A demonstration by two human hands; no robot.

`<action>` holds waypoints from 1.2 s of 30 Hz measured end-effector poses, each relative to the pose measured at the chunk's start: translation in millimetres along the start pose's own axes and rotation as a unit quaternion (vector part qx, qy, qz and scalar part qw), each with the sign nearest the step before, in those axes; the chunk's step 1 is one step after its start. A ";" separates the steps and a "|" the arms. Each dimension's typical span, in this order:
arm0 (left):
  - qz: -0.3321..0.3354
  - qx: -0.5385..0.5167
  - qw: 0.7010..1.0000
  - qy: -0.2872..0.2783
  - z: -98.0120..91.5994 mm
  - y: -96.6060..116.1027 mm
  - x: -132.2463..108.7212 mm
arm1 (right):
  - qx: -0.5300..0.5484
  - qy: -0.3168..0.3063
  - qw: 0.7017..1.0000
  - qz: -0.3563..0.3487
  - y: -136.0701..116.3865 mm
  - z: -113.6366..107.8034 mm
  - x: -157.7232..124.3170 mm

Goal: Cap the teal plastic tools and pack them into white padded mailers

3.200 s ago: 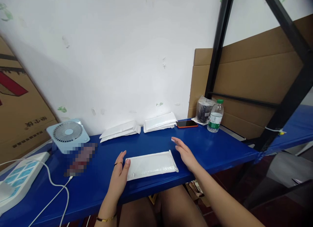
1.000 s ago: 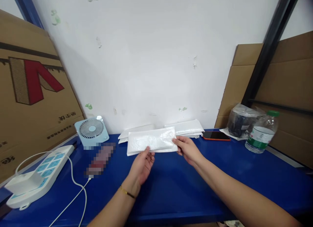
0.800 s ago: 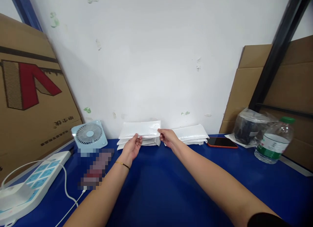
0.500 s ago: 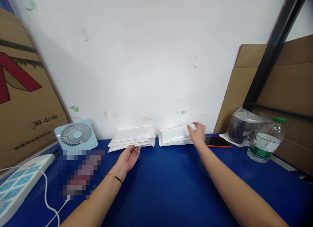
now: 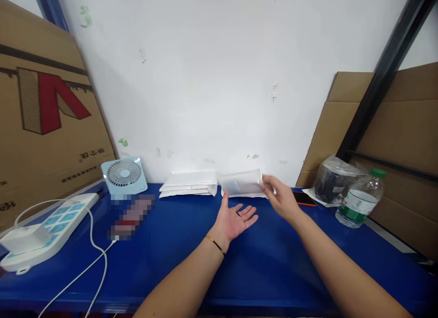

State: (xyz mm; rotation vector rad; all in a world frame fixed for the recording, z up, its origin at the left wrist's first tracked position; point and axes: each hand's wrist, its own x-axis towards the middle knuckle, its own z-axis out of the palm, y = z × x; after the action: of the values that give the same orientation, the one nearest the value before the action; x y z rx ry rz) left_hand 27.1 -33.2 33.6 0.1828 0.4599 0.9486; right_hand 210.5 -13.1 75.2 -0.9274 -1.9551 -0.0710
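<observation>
My right hand (image 5: 278,197) grips the right end of a white padded envelope (image 5: 239,183), lifted just above the right stack of envelopes (image 5: 244,194) at the wall. My left hand (image 5: 236,217) hovers palm up and empty over the blue table (image 5: 191,245), just below the raised envelope. A second stack of white envelopes (image 5: 190,183) lies to the left against the wall.
A small blue fan (image 5: 123,175) and a white power strip (image 5: 48,226) with cable sit at left, beside a cardboard box (image 5: 44,117). A phone (image 5: 304,198), a plastic-wrapped dark item (image 5: 333,179) and a water bottle (image 5: 359,198) stand at right by cardboard sheets (image 5: 393,140).
Both hands laid an envelope on the left stack. My right hand then reached to the right stack and lifted an envelope off it; my left hand moved right beneath it, palm up.
</observation>
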 end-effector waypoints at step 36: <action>0.547 0.296 0.778 -0.087 59.6 -31.6 -72.7 | 0.585 0.081 0.563 0.578 -89.0 65.0 -79.7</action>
State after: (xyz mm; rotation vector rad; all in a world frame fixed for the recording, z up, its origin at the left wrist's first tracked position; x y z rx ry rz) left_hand 41.6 -107.8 97.2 1.2096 0.4580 1.8826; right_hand 129.0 -96.4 5.0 -0.9329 -0.4912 1.6245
